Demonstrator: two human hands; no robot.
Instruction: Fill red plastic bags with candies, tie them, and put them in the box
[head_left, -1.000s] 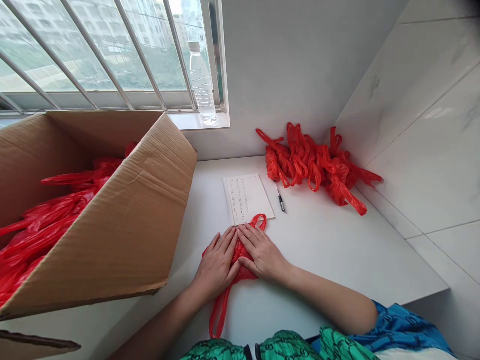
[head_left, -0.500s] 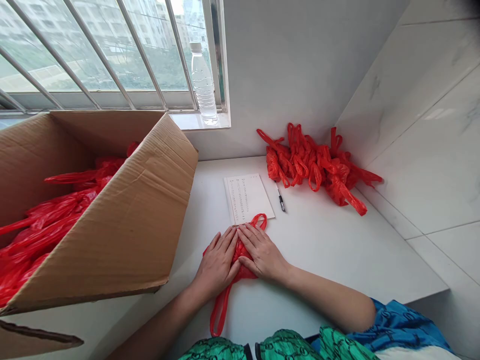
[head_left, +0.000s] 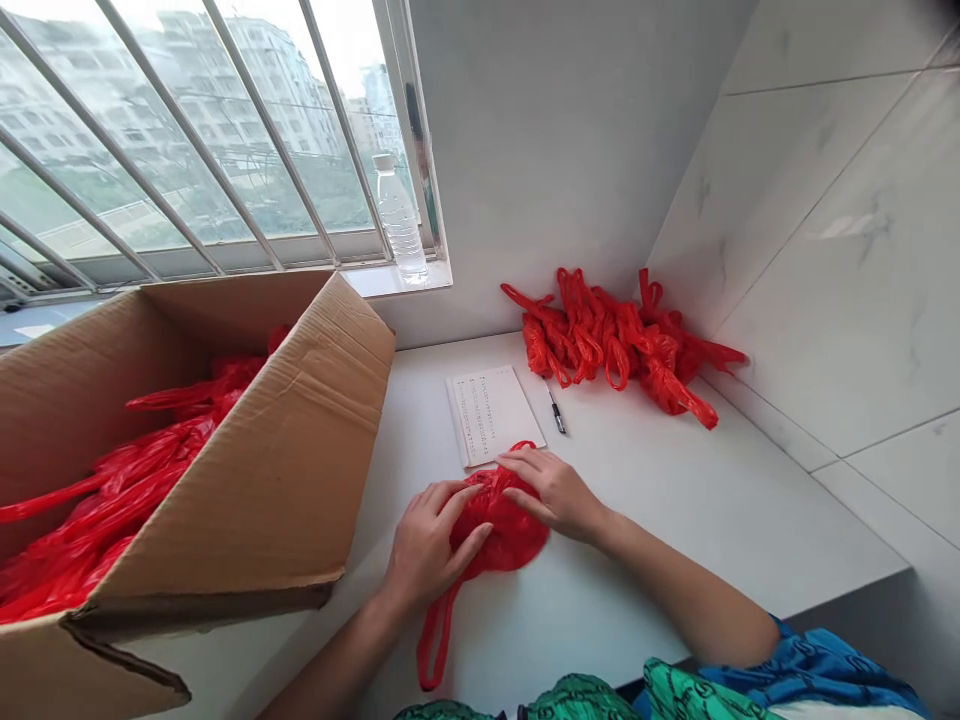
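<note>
A red plastic bag (head_left: 506,530) lies crumpled on the white table, between my two hands. One of its loop handles trails toward me at the lower left, and another shows at the far side near the notebook. My left hand (head_left: 431,535) rests on the bag's left side with fingers spread and thumb apart. On the bag's right upper side lies my right hand (head_left: 555,490), its fingers stretched and parted. What is inside the bag is hidden.
An open cardboard box (head_left: 262,480) holding red plastic bags (head_left: 157,450) stands at left. Beyond my hands lie a notebook (head_left: 499,410) and a pen (head_left: 556,412). Several knotted red bags (head_left: 615,335) sit by the wall. A water bottle (head_left: 401,220) stands on the windowsill.
My hands have moved apart, with the right one shifting right and uncovering more of the bag. The bag looks spread wider. The camera view has tilted up slightly.
</note>
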